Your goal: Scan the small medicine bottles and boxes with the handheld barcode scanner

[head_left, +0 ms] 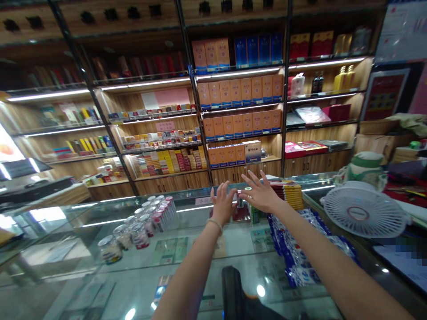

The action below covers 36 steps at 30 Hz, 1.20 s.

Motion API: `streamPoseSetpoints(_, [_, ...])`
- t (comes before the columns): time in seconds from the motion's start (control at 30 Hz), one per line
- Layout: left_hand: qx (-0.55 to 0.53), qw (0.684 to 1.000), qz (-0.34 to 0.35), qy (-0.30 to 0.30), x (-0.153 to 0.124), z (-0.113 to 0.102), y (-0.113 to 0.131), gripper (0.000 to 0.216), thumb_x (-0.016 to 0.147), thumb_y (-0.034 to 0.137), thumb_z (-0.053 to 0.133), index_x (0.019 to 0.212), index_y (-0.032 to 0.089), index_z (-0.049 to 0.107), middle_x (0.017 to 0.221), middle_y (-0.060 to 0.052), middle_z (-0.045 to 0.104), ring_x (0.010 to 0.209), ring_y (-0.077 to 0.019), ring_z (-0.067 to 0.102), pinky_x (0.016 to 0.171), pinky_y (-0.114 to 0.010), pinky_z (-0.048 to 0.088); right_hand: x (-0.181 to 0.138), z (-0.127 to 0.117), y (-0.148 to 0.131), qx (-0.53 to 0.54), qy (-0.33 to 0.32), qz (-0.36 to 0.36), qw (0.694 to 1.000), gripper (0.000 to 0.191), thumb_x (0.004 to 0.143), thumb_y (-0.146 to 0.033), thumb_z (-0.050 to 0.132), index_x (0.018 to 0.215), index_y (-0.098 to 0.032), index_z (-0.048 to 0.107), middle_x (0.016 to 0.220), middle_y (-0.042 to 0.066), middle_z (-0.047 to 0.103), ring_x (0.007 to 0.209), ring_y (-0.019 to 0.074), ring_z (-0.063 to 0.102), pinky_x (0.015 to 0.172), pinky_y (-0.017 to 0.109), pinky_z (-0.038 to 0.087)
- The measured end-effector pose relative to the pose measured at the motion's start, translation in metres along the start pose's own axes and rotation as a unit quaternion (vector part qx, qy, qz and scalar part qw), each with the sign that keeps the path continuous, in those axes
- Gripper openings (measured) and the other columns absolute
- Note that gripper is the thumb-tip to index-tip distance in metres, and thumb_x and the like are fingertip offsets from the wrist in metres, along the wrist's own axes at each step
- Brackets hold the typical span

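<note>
Both of my arms reach out over a glass counter (133,278). My left hand (223,204), with a beaded bracelet at the wrist, is raised with fingers spread and holds nothing. Close to its right, my right hand (259,194) is also open, fingers apart. Small upright packs, among them a green pack (254,215), stand just below and behind the hands. Beside my right wrist lies a stack of yellow packs (292,196). Blue-and-white packets (302,271) are partly hidden under my right forearm. Rows of cans and jars (140,229) stand left of my left hand.
A black handled device (231,289) rises at the front edge. A white round fan (363,213) and a green-and-white jug (366,169) occupy the right side. Behind the counter, wall shelves hold orange boxes (240,91), blue boxes (258,50) and cigarette-like packs (170,164).
</note>
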<state>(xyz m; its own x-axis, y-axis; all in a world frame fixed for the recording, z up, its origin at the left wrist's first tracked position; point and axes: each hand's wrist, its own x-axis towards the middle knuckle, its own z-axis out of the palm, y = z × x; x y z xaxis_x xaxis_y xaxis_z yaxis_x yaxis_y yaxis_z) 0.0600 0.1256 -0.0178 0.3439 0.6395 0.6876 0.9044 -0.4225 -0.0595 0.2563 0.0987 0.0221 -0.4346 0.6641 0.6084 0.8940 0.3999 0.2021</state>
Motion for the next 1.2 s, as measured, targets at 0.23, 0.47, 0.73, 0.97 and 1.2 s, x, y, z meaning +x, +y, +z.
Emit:
streamPoseSetpoints(0.23, [0.002,1.000,-0.003,0.014,0.005,0.010,-0.001,0.045,0.080,0.032,0.075,0.122,0.035,0.061,0.156,-0.009,0.041,0.144,-0.0305,0.036,0.119,-0.063,0.015,0.000,0.004,0.001,0.004,-0.019,0.018,1.000,0.054,0.103,-0.059,0.026,0.125,-0.036,0.070,0.162,0.004,0.036,0.153,0.0313,0.021,0.122,0.064,0.000])
streamPoseSetpoints(0.47, [0.002,1.000,-0.002,0.014,0.006,0.011,0.000,0.047,0.079,0.031,0.076,0.123,0.035,0.061,0.155,-0.009,0.041,0.143,-0.0312,0.036,0.119,-0.063,0.015,0.000,0.002,-0.002,0.011,-0.042,0.042,0.998,0.057,0.102,-0.060,0.024,0.128,-0.035,0.068,0.163,0.006,0.033,0.153,0.0319,0.020,0.121,0.065,-0.002])
streamPoseSetpoints(0.73, [0.001,1.000,-0.005,0.000,0.005,0.009,-0.002,0.057,0.078,0.035,0.078,0.131,0.037,0.058,0.156,-0.008,0.040,0.145,-0.0314,0.034,0.120,-0.062,0.015,0.001,0.003,-0.001,0.012,-0.048,0.042,0.998,0.060,0.102,-0.062,0.020,0.134,-0.035,0.064,0.163,0.006,0.032,0.154,0.0307,0.018,0.121,0.063,-0.006])
streamPoseSetpoints(0.97, [0.028,1.000,0.000,0.000,-0.001,-0.002,-0.008,0.078,0.084,0.049,0.069,0.154,0.038,0.034,0.165,-0.010,0.028,0.152,-0.0324,0.023,0.120,-0.065,0.009,0.000,0.005,0.001,0.007,-0.002,0.040,0.999,0.059,0.101,-0.062,0.026,0.152,-0.035,0.041,0.164,0.009,0.029,0.154,0.0307,0.018,0.121,0.064,0.000])
streamPoseSetpoints(1.2, [0.052,0.999,-0.013,-0.001,-0.008,-0.031,-0.019,0.078,0.087,0.053,0.064,0.155,0.036,0.032,0.166,-0.012,0.026,0.153,-0.0338,0.022,0.120,-0.067,0.006,0.003,-0.008,-0.006,-0.008,0.074,0.017,0.997,0.059,0.101,-0.061,0.033,0.153,-0.035,0.037,0.165,0.007,0.028,0.154,0.0273,0.017,0.122,0.060,-0.001])
